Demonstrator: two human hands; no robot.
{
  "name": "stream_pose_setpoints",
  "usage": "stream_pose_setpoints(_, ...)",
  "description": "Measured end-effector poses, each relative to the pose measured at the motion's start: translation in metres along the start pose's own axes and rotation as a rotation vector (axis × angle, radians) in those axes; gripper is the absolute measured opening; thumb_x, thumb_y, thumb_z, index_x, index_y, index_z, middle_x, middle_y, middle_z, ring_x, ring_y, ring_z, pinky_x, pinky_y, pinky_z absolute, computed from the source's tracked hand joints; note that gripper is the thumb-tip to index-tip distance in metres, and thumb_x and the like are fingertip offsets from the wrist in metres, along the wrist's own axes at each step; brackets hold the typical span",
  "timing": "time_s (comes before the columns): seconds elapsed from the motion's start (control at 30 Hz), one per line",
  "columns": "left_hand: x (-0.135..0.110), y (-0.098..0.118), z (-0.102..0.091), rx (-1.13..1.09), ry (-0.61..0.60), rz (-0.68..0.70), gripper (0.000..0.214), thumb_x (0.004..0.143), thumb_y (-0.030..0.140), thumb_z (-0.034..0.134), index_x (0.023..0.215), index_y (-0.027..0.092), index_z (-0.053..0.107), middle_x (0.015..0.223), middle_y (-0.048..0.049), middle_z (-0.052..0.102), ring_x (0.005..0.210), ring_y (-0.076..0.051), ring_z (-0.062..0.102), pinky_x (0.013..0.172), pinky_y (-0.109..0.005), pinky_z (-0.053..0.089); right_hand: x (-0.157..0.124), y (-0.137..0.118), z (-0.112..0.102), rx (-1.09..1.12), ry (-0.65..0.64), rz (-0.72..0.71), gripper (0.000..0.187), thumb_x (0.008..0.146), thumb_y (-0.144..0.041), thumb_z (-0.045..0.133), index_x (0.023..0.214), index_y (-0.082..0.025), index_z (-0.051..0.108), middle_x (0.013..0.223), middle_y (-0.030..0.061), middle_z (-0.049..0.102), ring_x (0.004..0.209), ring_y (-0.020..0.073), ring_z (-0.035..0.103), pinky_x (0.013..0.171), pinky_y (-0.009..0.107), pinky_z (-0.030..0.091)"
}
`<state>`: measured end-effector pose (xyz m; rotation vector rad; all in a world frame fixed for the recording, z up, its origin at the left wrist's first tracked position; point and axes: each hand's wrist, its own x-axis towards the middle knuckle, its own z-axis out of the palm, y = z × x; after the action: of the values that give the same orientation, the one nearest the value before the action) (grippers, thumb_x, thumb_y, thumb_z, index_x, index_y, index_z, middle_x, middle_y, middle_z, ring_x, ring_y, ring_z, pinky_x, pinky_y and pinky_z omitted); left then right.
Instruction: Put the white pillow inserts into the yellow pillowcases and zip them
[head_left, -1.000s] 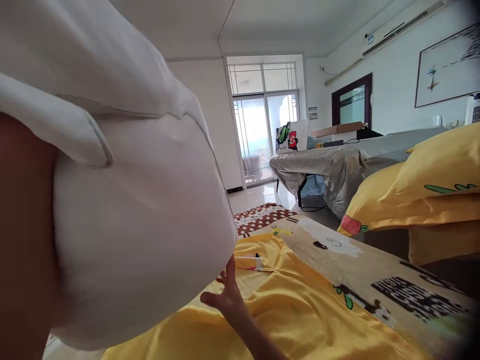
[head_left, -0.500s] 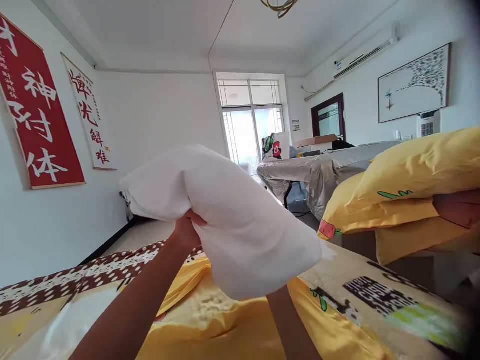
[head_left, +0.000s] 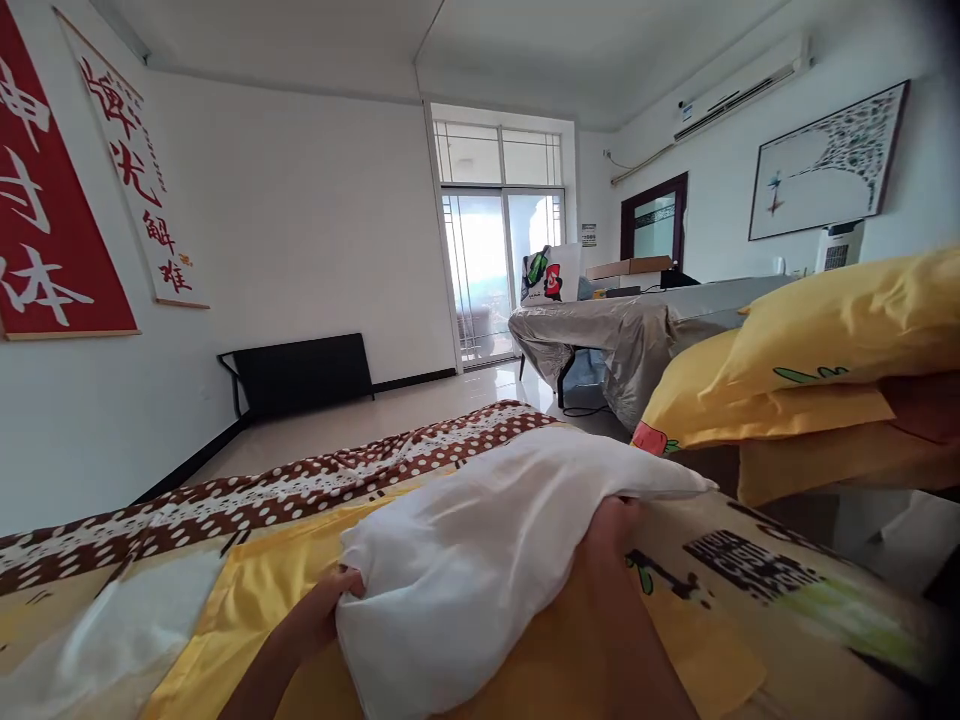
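A white pillow (head_left: 480, 560) lies on the bed on top of a yellow pillowcase (head_left: 247, 600). My left hand (head_left: 322, 615) grips the pillow's near left corner, its fingers closed on the fabric. My right hand (head_left: 615, 525) holds the pillow's right edge, with its fingers tucked under the white cloth. Both forearms reach up from the bottom of the view.
The bed has a patterned cover (head_left: 757, 575) and a brown dotted blanket (head_left: 315, 485). A stack of yellow pillows (head_left: 810, 390) sits at the right. Beyond are a silver-covered table (head_left: 615, 340), a black bench (head_left: 300, 375) by the wall and a glass balcony door (head_left: 495, 270).
The pillow, held up close to the camera a second ago, has come down onto the bed. My left hand moved from its middle to its left corner.
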<state>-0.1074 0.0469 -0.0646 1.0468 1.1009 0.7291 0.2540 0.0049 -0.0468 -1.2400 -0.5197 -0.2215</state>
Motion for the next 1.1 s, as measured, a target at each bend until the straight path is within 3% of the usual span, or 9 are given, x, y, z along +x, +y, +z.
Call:
stream_pose_setpoints(0.1,-0.005,-0.018,-0.023,0.007,-0.001,-0.043,0.034,0.05,0.021,0.065,0.079,0.018,0.048,0.062,0.0031,0.056,0.055,-0.012,0.051,0.046,-0.02,0.037,-0.018,-0.036,-0.003,-0.029,0.169,-0.075,0.072,0.074,-0.027,0.048,0.142,-0.011,0.03,0.142,0.0184,0.038,0.125,0.029,0.044,0.102,0.046,0.036)
stream_pose_setpoints(0.17,-0.01,-0.017,-0.033,0.007,-0.067,-0.051,0.044,0.054,0.023,0.07,0.094,0.017,0.052,0.08,-0.0016,0.065,0.067,-0.015,0.058,0.053,-0.022,0.043,-0.039,-0.073,-0.01,-0.002,-0.021,-0.275,0.064,0.077,-0.026,0.052,0.138,-0.015,0.037,0.142,0.0138,0.041,0.126,0.0273,0.043,0.104,0.047,0.033)
stream_pose_setpoints(0.3,-0.019,-0.005,-0.042,-0.093,-0.223,-0.005,0.052,0.067,0.027,0.075,0.112,0.015,0.052,0.105,-0.01,0.066,0.087,-0.022,0.064,0.069,-0.028,0.051,-0.096,-0.138,-0.025,0.082,-1.233,-0.625,0.035,0.087,-0.033,0.054,0.121,-0.026,0.055,0.111,0.0035,0.066,0.102,0.0174,0.061,0.089,0.03,0.047)
stream_pose_setpoints(0.37,-0.021,0.0,-0.04,-0.196,-0.242,0.019,0.049,0.071,0.026,0.073,0.114,0.012,0.054,0.101,-0.0128,0.068,0.087,-0.025,0.065,0.072,-0.031,0.052,-0.13,-0.148,-0.029,0.063,-1.592,-0.881,0.041,0.085,-0.033,0.06,0.125,-0.029,0.052,0.119,0.0011,0.063,0.107,0.0153,0.058,0.094,0.027,0.045)
stream_pose_setpoints(0.47,-0.023,0.007,-0.03,-0.393,-0.172,-0.005,0.043,0.078,0.023,0.066,0.117,0.008,0.055,0.093,-0.0134,0.069,0.084,-0.026,0.067,0.071,-0.03,0.053,-0.175,-0.138,-0.025,-0.06,-1.552,-1.199,0.051,0.084,-0.024,0.059,0.133,-0.026,0.044,0.141,0.0072,0.045,0.128,0.02,0.042,0.102,0.035,0.037)
stream_pose_setpoints(0.57,-0.026,0.012,-0.02,-0.512,-0.118,-0.043,0.034,0.083,0.019,0.058,0.114,0.007,0.056,0.084,-0.0112,0.07,0.076,-0.022,0.068,0.067,-0.029,0.054,-0.201,-0.12,-0.014,-0.205,-1.308,-1.265,0.061,0.083,-0.02,0.057,0.139,-0.023,0.036,0.149,0.0123,0.032,0.134,0.0264,0.031,0.101,0.041,0.035)
stream_pose_setpoints(0.73,-0.023,0.007,-0.028,-0.431,-0.139,0.005,0.022,0.083,0.03,0.06,0.093,0.01,0.061,0.065,-0.006,0.066,0.055,-0.017,0.062,0.052,-0.024,0.05,-0.206,-0.11,-0.001,-0.075,-0.974,-1.128,0.038,0.086,-0.004,0.036,0.118,-0.014,0.054,0.101,0.0098,0.068,0.091,0.0201,0.058,0.083,0.036,0.037)
stream_pose_setpoints(0.9,-0.008,-0.006,-0.055,-0.185,-0.153,-0.028,0.055,0.078,0.068,0.047,0.09,0.015,0.056,0.065,-0.0058,0.065,0.053,-0.019,0.06,0.039,-0.024,0.043,-0.191,-0.121,-0.006,0.054,-1.149,-0.876,0.03,0.076,-0.002,0.035,0.087,-0.017,0.059,0.062,0.0006,0.06,0.058,0.0141,0.05,0.063,0.03,0.032)
stream_pose_setpoints(1.1,0.002,-0.013,-0.06,-0.321,-0.058,-0.018,0.039,0.08,0.053,0.057,0.09,0.015,0.054,0.082,-0.009,0.067,0.071,-0.02,0.064,0.062,-0.03,0.051,-0.152,-0.15,-0.025,0.184,-1.368,-0.712,0.024,0.085,-0.013,0.036,0.088,-0.019,0.059,0.067,0.0018,0.062,0.06,0.0135,0.052,0.066,0.029,0.037)
